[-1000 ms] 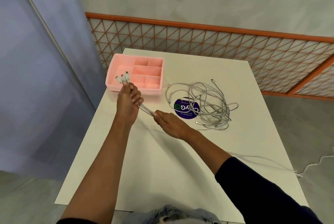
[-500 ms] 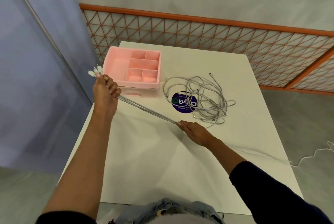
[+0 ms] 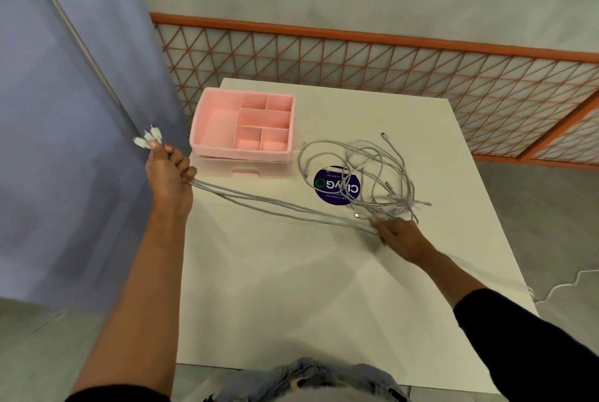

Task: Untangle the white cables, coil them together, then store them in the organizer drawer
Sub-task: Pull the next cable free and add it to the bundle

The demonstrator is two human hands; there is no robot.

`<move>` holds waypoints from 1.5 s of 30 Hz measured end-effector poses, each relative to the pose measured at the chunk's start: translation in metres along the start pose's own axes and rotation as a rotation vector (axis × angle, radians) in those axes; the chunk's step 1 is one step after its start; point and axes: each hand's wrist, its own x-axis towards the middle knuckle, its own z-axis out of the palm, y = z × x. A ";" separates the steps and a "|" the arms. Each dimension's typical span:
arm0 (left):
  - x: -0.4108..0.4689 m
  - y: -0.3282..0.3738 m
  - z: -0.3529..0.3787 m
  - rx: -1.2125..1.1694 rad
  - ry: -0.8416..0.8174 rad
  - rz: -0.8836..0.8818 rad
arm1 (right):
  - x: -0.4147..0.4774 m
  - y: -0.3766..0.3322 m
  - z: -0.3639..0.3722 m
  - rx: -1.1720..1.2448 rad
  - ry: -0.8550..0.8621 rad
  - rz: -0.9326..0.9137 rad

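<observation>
Several white cables stretch taut across the white table. My left hand grips them past the table's left edge, with the plug ends sticking out above my fist. My right hand pinches the same strands near the table's right side, just in front of the loose tangle. The tangle lies partly over a round purple sticker. The pink organizer with several open compartments stands at the far left, and its pale drawer below shows a pink handle.
An orange lattice fence runs behind the table. A blue-grey panel stands to the left. Another white cord lies on the floor off the table's right edge.
My hands have drawn apart: the left moved out past the table's left edge with the plug ends, and the right slid rightward along the strands toward the tangle.
</observation>
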 end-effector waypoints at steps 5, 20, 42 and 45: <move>0.002 -0.003 -0.005 0.049 0.014 0.024 | 0.004 0.006 -0.020 0.085 0.130 -0.066; 0.000 -0.010 -0.006 0.165 0.102 0.053 | 0.038 -0.018 -0.092 0.179 0.338 0.070; -0.078 -0.035 0.098 0.494 -0.571 -0.212 | 0.056 -0.127 -0.105 0.459 -0.122 -0.301; -0.067 -0.028 0.092 0.480 -0.455 -0.132 | 0.062 -0.092 -0.084 0.178 -0.032 -0.220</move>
